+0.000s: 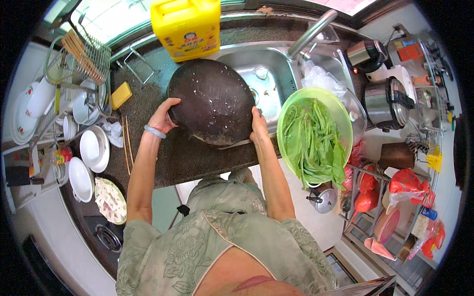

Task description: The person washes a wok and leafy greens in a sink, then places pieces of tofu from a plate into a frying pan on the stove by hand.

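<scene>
A round dark cutting board [211, 103] with small pale bits on its face is held between my two hands, over the counter and the left part of the sink. My left hand [164, 114], with a pale bangle at the wrist, grips its left edge. My right hand [258, 124] grips the right edge. Behind the board stands a yellow plastic jug [187, 33]. To its right is the steel sink basin [274, 70] with bits of food in it. A green plastic basin [346, 111] of leafy greens [313, 140] sits right of my right hand.
The faucet [313, 35] reaches over the sink. At left are a yellow sponge [121, 95], chopsticks [127, 146], white bowls [80, 179], a plate of pale cut pieces [110, 199] and a dish rack [55, 81]. Electric cookers [387, 103] stand at right.
</scene>
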Demonstrator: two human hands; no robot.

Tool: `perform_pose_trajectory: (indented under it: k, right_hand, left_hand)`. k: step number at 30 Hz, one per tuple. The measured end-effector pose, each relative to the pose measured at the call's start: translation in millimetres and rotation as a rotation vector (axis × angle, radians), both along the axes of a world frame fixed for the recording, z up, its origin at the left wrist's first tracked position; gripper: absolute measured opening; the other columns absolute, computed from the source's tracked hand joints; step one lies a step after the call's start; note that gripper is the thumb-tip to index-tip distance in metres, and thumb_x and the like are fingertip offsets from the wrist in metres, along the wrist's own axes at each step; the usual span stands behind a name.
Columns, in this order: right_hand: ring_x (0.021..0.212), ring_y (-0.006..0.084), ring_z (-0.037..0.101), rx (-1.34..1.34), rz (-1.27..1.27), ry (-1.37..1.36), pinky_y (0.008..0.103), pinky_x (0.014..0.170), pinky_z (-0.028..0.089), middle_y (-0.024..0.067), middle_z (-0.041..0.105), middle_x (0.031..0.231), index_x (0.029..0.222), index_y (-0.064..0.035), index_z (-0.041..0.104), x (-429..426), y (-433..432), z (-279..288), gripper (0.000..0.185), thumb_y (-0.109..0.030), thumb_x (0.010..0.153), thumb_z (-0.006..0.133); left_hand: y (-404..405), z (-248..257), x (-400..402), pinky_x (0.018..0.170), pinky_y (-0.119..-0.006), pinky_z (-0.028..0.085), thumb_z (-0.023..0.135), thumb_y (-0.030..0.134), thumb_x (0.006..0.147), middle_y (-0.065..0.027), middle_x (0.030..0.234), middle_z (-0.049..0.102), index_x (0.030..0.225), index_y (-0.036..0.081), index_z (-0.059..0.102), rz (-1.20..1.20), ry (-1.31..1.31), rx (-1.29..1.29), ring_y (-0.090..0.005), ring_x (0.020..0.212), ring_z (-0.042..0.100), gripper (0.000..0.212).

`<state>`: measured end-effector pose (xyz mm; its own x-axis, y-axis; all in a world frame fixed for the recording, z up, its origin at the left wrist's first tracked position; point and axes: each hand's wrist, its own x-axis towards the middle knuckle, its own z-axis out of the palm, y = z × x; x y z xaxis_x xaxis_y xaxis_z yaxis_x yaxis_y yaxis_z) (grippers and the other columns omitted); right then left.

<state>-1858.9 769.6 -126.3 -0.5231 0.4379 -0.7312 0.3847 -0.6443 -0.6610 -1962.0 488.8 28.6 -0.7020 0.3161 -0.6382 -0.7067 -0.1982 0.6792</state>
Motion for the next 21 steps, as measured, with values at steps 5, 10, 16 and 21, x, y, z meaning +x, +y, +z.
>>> perform_pose_trajectory:
  k: [5, 10, 16, 21]
  right_hand:
    - [0.094, 0.0442, 0.055, 0.956, 0.299, -0.03, 0.0455, 0.086, 0.043, 0.0273, 0.057, 0.1, 0.106, 0.0051, 0.051, -5, -2, 25, 0.028, 0.0, 0.079, 0.056]
    - [0.096, 0.0373, 0.054, 1.172, 0.342, 0.164, 0.0409, 0.085, 0.043, 0.0231, 0.054, 0.101, 0.106, -0.0003, 0.052, -24, -10, 164, 0.034, 0.001, 0.073, 0.06]
    - [0.073, 0.0279, 0.064, 1.089, 0.245, 0.161, 0.0399, 0.069, 0.049, 0.0174, 0.065, 0.079, 0.093, 0.0013, 0.062, -63, 104, 227, 0.03, -0.021, 0.076, 0.073]
    - [0.085, 0.0311, 0.067, 1.216, 0.313, -0.053, 0.0396, 0.077, 0.05, 0.0189, 0.07, 0.089, 0.094, -0.001, 0.068, -117, 243, 160, 0.039, -0.037, 0.079, 0.07]
  left_hand:
    - [34, -9, -17, 0.064, -0.038, 0.057, 0.064, 0.024, 0.081, -0.0075, 0.096, 0.067, 0.106, 0.004, 0.06, -0.174, 0.08, -0.045, -0.0206, 0.081, 0.067, 0.033]
    - [71, -20, -19, 0.057, -0.037, 0.057, 0.065, 0.025, 0.079, -0.0069, 0.092, 0.067, 0.106, 0.003, 0.059, -0.157, 0.099, -0.048, -0.0207, 0.075, 0.067, 0.036]
    - [125, -43, -11, 0.061, -0.04, 0.057, 0.065, 0.02, 0.08, -0.0087, 0.089, 0.065, 0.1, 0.001, 0.059, -0.038, -0.022, 0.051, -0.0232, 0.074, 0.067, 0.029]
    - [163, -80, -12, 0.067, -0.044, 0.057, 0.066, 0.018, 0.078, -0.0085, 0.092, 0.066, 0.102, 0.002, 0.059, -0.042, -0.076, 0.026, -0.0246, 0.079, 0.067, 0.029]
